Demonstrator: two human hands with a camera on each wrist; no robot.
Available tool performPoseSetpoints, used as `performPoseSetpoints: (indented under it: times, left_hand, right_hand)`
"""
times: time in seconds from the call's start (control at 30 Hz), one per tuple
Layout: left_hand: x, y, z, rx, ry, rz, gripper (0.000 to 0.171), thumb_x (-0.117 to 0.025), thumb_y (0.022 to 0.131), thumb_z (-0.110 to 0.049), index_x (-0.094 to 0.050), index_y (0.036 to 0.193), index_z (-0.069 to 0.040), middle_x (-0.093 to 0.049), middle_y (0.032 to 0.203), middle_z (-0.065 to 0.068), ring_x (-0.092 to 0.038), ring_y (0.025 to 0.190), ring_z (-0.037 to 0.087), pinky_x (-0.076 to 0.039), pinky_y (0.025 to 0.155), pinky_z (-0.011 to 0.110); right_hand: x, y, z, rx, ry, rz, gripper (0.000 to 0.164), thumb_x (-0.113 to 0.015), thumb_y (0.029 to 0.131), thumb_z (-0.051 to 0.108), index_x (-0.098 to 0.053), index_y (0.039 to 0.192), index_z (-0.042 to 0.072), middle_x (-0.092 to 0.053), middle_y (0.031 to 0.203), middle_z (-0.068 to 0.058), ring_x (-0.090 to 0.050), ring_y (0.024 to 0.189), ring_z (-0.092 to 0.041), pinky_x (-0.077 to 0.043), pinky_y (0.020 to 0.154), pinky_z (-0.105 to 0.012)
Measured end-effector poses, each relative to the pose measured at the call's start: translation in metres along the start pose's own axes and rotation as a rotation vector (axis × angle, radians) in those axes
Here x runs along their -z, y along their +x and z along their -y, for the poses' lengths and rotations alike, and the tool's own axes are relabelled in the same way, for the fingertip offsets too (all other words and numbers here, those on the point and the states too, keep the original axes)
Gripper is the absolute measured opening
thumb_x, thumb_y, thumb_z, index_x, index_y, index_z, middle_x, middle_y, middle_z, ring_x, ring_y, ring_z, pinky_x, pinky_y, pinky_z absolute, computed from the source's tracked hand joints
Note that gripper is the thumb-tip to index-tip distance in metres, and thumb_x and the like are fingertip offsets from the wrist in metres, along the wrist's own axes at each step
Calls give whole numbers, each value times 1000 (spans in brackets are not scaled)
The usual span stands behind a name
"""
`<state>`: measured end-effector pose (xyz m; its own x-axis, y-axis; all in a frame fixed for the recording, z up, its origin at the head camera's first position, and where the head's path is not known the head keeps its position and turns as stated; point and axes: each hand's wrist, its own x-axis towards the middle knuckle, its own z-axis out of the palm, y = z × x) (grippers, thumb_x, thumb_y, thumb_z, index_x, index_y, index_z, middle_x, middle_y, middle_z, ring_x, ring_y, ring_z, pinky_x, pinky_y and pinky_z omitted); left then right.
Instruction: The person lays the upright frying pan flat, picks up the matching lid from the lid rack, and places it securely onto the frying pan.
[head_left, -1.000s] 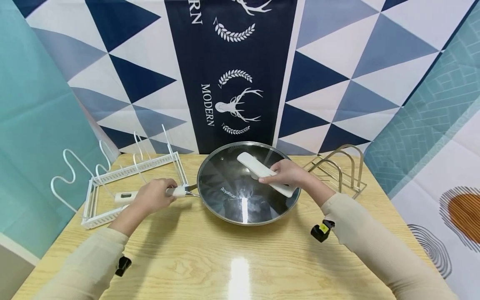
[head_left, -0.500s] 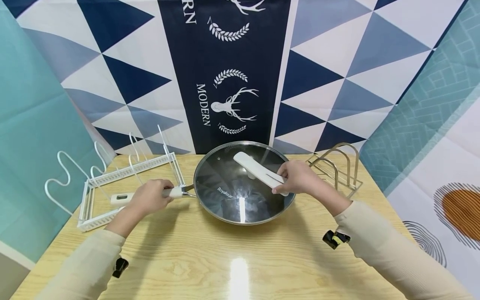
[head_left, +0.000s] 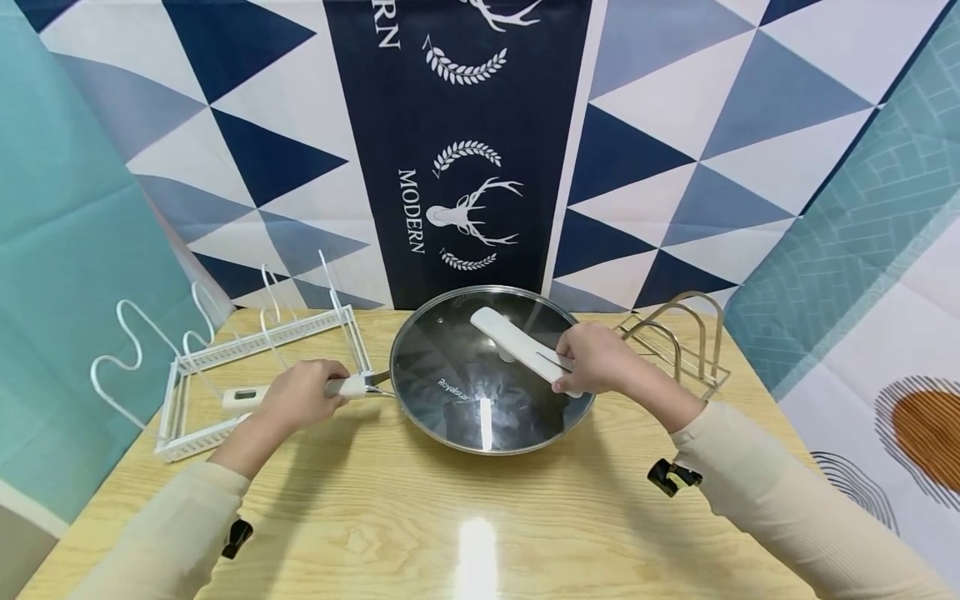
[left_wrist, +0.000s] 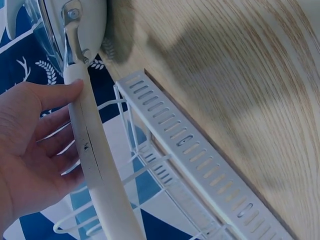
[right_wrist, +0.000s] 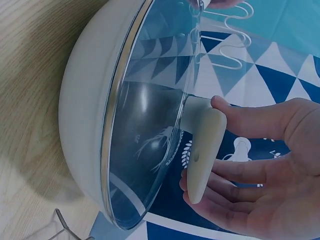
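Observation:
A wok with a white outer wall (right_wrist: 82,100) stands on the table, covered by a dark-tinted glass lid (head_left: 427,367) marked "Royalstar". My left hand (head_left: 296,398) grips the wok's white handle (head_left: 352,387). In the left wrist view the thumb lies on top of that handle (left_wrist: 95,135), with the other fingers behind it. On the lid, my right hand (head_left: 596,358) holds the near right end of a long cream lid handle (head_left: 510,337). The right wrist view shows its thumb (right_wrist: 250,120) at one side of this lid handle (right_wrist: 205,145) and the fingertips at the other.
A white wire rack (head_left: 258,337) with wavy dividers lies at the left; the wok handle passes over it. To the right of the wok stands a gold-coloured arched rack (head_left: 677,360). Behind the wooden table (head_left: 360,517) hangs a patterned cloth (head_left: 480,108).
My right hand has slid along the lid handle toward its near right end. The left hand keeps its grip; wok and lid stay in place.

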<state>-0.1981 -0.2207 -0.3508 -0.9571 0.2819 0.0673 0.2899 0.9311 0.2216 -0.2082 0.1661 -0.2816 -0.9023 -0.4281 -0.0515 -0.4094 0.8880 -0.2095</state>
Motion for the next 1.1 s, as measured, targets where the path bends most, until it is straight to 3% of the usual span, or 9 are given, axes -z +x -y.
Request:
performPoseSetpoints:
  times: [0.1,0.3,0.47,0.6,0.8,1.1]
  left_hand:
    - [-2,1,-1,-9,9,-3,27,-72,83,-15,-69,107,-3,-72,101,16,-68,87,31,-55,70,45]
    - [-2,0,0,-25,15,-14,25,-72,82,-13,-69,106,-4,-72,99,16,-69,85,30,-55,68,44]
    - [0,1,-2,-44,18,-2,23,-73,81,-12,-69,102,-4,-72,96,14,-69,84,29,-55,67,43]
    - [3,2,-2,-93,51,2,18,-75,79,-11,-67,95,-6,-72,90,12,-67,76,25,-54,62,40]
    - [7,2,-2,-106,70,7,17,-76,78,-10,-65,91,-7,-70,85,9,-62,68,18,-49,55,34]
    - [4,2,-3,-101,56,-4,18,-76,77,-10,-66,91,-7,-71,87,11,-65,73,24,-51,58,40]
  right_hand:
    - [1,0,-4,8,0,8,43,-81,71,20,-41,57,14,-27,54,7,-24,55,-10,-17,52,-23]
    - [4,3,-9,2,4,45,21,-80,72,19,-62,75,7,-56,66,1,-40,61,-13,-29,56,-24]
    - [5,6,-15,16,-4,49,21,-80,72,17,-65,81,5,-63,70,-2,-43,63,-14,-32,58,-25]
    - [6,10,-17,25,-40,15,27,-81,71,17,-70,92,3,-72,82,-7,-52,68,-15,-42,62,-28]
    - [7,17,-18,4,-77,16,37,-80,73,14,-70,106,1,-72,94,-13,-61,78,-22,-52,71,-36]
    - [7,18,-20,-36,-66,61,42,-77,76,9,-65,115,-3,-67,110,-19,-64,95,-30,-54,82,-40]
